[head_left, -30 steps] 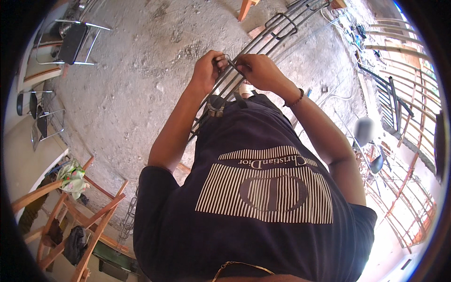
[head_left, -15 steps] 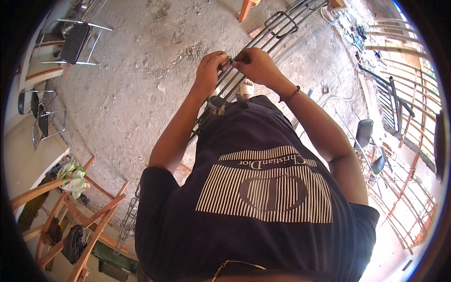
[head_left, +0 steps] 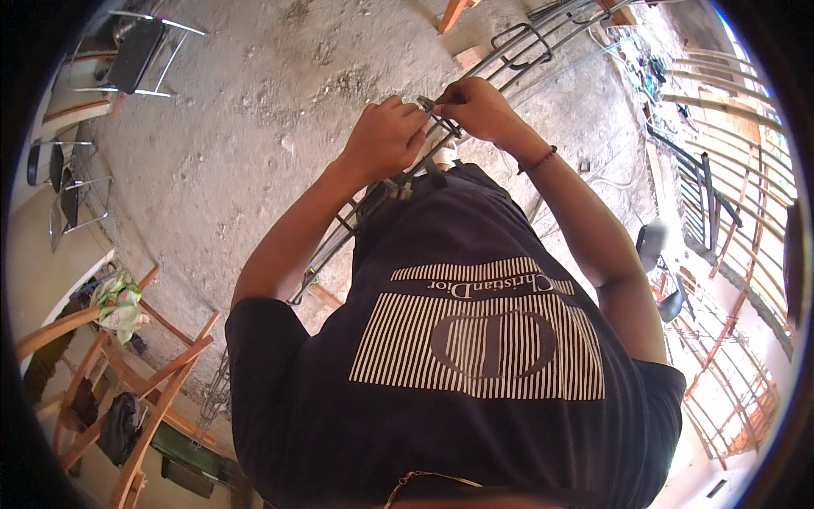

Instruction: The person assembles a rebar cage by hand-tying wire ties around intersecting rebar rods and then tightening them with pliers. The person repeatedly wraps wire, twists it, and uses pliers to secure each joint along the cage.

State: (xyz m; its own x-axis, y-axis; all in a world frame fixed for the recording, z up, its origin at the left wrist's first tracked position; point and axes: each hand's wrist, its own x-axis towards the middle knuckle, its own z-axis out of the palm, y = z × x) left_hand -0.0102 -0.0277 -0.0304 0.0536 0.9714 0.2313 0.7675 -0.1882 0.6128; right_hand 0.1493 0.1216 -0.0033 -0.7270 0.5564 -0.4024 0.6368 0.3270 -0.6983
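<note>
A long cage of steel reinforcing bars [head_left: 486, 64] slants from the upper right down past my waist, with a bent stirrup [head_left: 523, 49] around it farther up. Over the bars, my right hand [head_left: 476, 107] is closed, thumb and fingers pinched at a small dark metal piece [head_left: 426, 103] whose kind I cannot make out. Just left of it, my left hand [head_left: 383, 137] is curled with knuckles up; its fingertips and anything in them are hidden. Another stirrup [head_left: 447, 126] shows between the hands. A grey metal clasp or tool [head_left: 398, 187] sits at my waist.
Rough concrete floor [head_left: 246, 161] spreads to the left. Black-seated metal chairs [head_left: 136, 58] stand along the left side, with wooden frames [head_left: 161, 386] at lower left. Bamboo poles [head_left: 721, 97] and a dark metal grille [head_left: 708, 191] line the right. More tied bars [head_left: 721, 373] stand lower right.
My left hand has drawn slightly down and turned, its knuckles now up. The right hand has shifted a little right and up. The gap between the hands has widened.
</note>
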